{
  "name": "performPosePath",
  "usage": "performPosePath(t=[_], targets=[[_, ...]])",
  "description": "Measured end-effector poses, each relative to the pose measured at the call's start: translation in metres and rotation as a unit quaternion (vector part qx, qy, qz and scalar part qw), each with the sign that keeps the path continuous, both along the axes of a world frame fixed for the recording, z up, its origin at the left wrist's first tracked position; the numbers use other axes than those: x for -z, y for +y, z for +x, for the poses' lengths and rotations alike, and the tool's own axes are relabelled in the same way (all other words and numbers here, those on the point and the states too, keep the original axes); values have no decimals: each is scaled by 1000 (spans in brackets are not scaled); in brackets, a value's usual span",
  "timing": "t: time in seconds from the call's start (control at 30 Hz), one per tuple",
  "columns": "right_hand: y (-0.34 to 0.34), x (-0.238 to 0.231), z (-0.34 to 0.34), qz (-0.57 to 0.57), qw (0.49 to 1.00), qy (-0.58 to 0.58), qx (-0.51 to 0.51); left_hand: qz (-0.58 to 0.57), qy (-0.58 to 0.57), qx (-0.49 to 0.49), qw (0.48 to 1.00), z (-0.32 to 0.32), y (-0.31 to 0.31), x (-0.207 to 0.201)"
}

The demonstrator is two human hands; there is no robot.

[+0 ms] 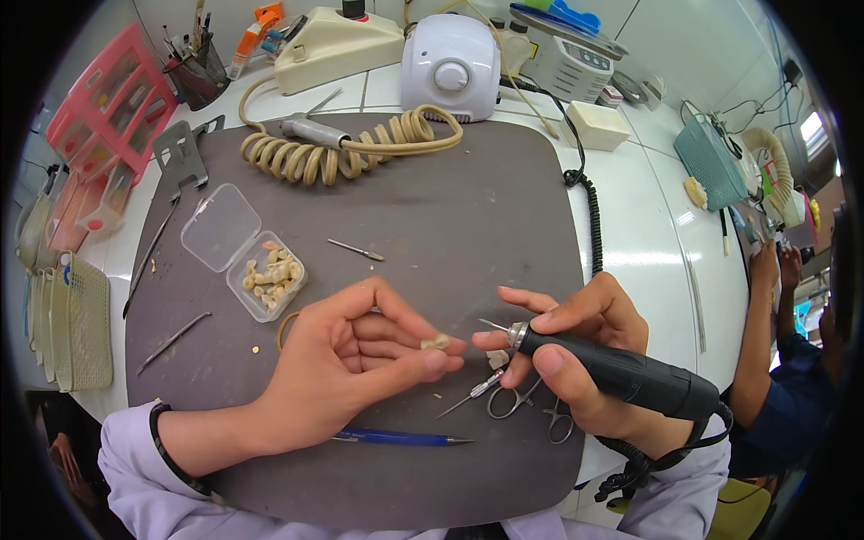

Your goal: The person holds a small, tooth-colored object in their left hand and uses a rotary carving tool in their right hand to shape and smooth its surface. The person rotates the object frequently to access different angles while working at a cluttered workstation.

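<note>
While the thumb and forefinger of the left hand (337, 360) pinch a small cream tooth-shaped piece (436, 343) at their tips, the right hand (612, 315) wraps a black handpiece (621, 371), its thumb and forefinger set against the front end. The slim metal bit (492, 324) points toward the left fingers and stands apart from the piece; whether it is spinning cannot be told.

Hazard one: the piece is small and held by the fingertips alone—a sideways push from the bit could flick it loose, or the bit could skid onto the pinching fingers. Hazard two: a right fingertip sits just beneath the bit, so a shift in grip could bring the two into contact. Hazard three: the black cord (641, 466) hangs by the right wrist; a snag could jerk the bit off line.

Beyond the left fingers, toward the person's left, an open clear box (292, 297) holds similar pieces—a careless knuckle could tip it.
</note>
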State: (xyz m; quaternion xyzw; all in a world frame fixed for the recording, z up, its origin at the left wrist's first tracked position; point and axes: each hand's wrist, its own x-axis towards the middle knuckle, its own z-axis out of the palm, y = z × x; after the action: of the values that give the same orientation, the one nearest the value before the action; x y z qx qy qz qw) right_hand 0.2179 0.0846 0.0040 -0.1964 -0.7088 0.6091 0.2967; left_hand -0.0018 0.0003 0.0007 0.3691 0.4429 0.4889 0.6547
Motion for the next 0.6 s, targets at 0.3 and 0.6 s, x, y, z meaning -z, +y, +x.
performPosePath(t=[0.3,0.6], targets=[[-15,15,-9,102,989,97,42,0,53,23,998,3,0,-5],[-12,13,-10,67,995,68,32,6,-4,37,999,3,1,-2]])
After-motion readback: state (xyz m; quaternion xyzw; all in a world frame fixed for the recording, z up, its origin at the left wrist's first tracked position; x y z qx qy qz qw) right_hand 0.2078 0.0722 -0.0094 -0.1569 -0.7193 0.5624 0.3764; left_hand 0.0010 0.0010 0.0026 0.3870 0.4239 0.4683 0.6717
